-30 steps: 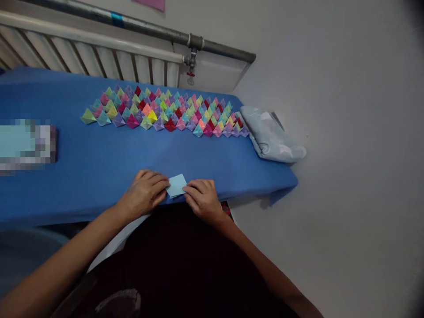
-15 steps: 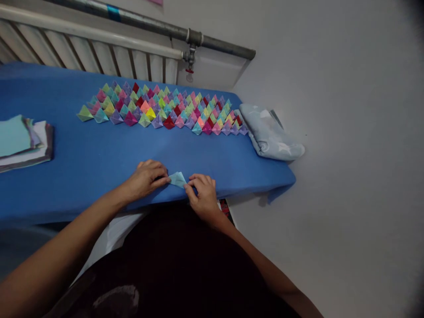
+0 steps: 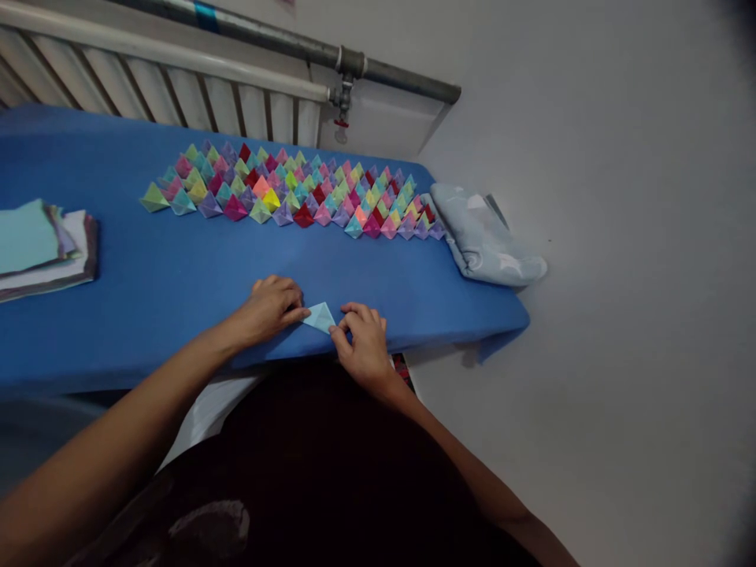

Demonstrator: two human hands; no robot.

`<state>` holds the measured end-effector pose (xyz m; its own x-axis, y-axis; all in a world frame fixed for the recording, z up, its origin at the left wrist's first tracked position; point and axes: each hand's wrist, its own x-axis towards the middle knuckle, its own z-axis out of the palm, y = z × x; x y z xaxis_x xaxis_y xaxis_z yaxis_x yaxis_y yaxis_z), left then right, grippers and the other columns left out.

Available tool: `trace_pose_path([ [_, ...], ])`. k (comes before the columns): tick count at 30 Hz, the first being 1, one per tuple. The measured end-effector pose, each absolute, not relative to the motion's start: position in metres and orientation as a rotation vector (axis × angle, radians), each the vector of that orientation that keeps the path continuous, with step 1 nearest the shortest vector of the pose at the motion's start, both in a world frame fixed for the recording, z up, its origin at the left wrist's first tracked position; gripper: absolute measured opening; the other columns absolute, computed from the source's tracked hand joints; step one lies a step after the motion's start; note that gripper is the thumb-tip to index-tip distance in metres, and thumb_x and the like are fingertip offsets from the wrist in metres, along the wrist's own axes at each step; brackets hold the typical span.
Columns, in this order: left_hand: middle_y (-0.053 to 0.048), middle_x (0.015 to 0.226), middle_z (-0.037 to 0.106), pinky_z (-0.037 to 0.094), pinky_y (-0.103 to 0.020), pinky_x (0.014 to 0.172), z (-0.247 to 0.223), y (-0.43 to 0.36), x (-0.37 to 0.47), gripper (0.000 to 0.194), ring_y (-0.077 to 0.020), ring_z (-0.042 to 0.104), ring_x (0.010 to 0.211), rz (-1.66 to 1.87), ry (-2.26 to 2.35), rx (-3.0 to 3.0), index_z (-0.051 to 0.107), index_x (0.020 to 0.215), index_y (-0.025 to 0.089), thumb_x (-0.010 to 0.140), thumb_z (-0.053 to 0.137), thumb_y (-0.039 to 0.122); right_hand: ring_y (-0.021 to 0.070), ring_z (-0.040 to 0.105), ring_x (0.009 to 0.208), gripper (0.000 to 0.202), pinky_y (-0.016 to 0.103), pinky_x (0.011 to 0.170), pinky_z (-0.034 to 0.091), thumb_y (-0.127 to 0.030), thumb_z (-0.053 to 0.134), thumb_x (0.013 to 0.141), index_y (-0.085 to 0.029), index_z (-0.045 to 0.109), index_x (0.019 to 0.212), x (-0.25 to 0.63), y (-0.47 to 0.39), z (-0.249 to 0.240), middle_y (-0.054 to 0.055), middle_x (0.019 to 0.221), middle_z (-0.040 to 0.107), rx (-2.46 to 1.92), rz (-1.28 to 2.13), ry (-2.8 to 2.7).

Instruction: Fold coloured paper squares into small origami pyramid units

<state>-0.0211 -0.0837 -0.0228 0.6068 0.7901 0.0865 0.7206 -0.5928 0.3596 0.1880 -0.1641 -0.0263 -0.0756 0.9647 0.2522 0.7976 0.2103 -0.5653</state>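
Observation:
A small light-blue folded paper (image 3: 320, 317) lies between my hands near the front edge of the blue-covered table (image 3: 194, 268). My left hand (image 3: 275, 305) pinches its left corner between thumb and fingers. At the lower right corner, the thumb and fingers of my right hand (image 3: 361, 340) are closed on the same paper. Its visible face has crease lines and comes to a point at the top. Beyond my hands stand rows of small folded paper boats (image 3: 304, 215) in pink, purple, green, yellow, red and blue.
A stack of coloured paper sheets (image 3: 24, 240) lies at the left on a folded cloth (image 3: 90, 248). A folded grey-blue patterned cloth (image 3: 487, 244) sits at the right end against the wall. Behind the table are a radiator (image 3: 171, 98) and a metal pipe (image 3: 272, 39).
The upper part of the light-blue paper, which had two overlapping points, now lies as one flatter point. Both hands keep hold of its corners. The view has shifted slightly.

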Motion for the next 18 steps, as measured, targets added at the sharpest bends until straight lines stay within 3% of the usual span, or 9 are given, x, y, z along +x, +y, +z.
trace_pose_path([
  [12, -0.006, 0.081, 0.063, 0.037, -0.034, 0.070, -0.022, -0.080, -0.017, 0.035, -0.0223, 0.053, 0.081, 0.389, 1.231, 2.701, 0.066, 0.076, 0.019, 0.093, 0.054, 0.048, 0.0289, 0.053, 0.110, 0.020, 0.046, 0.089, 0.038, -0.019, 0.055, 0.089, -0.020, 0.059, 0.069, 0.184, -0.160, -0.019, 0.011, 0.124, 0.063, -1.707, 0.370, -2.010],
  [18, -0.008, 0.093, 0.068, 0.040, -0.038, 0.073, -0.024, -0.098, -0.015, 0.026, -0.0236, 0.058, 0.084, 0.639, 1.371, 2.757, 0.068, 0.083, 0.020, 0.094, 0.057, 0.040, 0.0297, 0.053, 0.111, 0.019, 0.047, 0.090, 0.038, -0.017, 0.055, 0.088, -0.019, 0.061, 0.070, 0.181, -0.158, -0.016, 0.010, 0.128, 0.062, -1.761, 0.376, -2.028],
])
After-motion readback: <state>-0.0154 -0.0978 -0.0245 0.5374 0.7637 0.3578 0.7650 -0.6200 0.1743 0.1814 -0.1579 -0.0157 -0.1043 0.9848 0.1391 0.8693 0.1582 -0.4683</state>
